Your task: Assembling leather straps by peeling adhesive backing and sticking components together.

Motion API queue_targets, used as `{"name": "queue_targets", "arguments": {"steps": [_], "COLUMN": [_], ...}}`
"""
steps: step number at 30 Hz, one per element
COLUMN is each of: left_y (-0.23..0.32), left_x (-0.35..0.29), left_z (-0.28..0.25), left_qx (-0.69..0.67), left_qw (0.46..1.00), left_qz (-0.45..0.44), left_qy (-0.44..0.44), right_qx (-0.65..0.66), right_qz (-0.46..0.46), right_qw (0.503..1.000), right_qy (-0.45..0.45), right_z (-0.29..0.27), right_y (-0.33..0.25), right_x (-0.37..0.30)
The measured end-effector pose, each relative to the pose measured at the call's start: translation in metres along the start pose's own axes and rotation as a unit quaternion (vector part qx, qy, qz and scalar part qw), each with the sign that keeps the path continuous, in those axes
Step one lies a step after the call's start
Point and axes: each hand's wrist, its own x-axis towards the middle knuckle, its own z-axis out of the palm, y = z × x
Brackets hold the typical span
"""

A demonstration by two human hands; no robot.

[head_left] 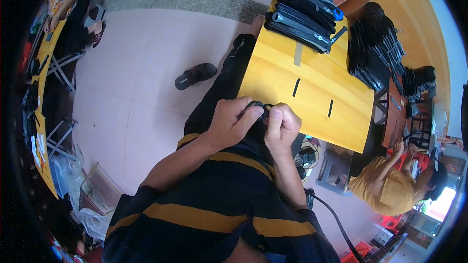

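Note:
Close in front of my body, my left hand (pixel 233 121) and my right hand (pixel 282 125) are closed, thumbs on top, on a small black strap-like piece (pixel 265 109). The piece is bent between the two fists, and most of it is hidden by the fingers. Both hands are at the near left edge of a yellow wooden table (pixel 273 75). Two short black strips (pixel 296 87) lie on the tabletop beyond my right hand. A grey-brown strip (pixel 298 53) lies farther back, next to a stack of black folded strapped pieces (pixel 304 17).
Another black stack (pixel 375 48) stands to the right. A black slipper (pixel 196 76) lies on the tiled floor at left. A grey plastic stool (pixel 335 171) and cables are below the table's near edge. A person in an orange-yellow shirt (pixel 385 187) sits at right.

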Motion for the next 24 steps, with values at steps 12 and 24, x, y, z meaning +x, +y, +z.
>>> {"name": "queue_targets", "arguments": {"steps": [12,24], "left_y": [-0.011,-0.015], "left_x": [-0.005,-0.005], "left_z": [-0.091,-0.087], "left_qx": [-0.32,-0.289], "left_qw": [0.873,0.902], "left_qz": [-0.154,-0.172], "left_qy": [0.335,0.271], "right_qx": [0.234,0.146], "right_qz": [0.016,0.062], "right_qw": [0.857,0.893], "right_qy": [0.459,0.421], "right_z": [-0.182,-0.247], "right_y": [0.05,0.105], "right_x": [0.054,0.093]}}
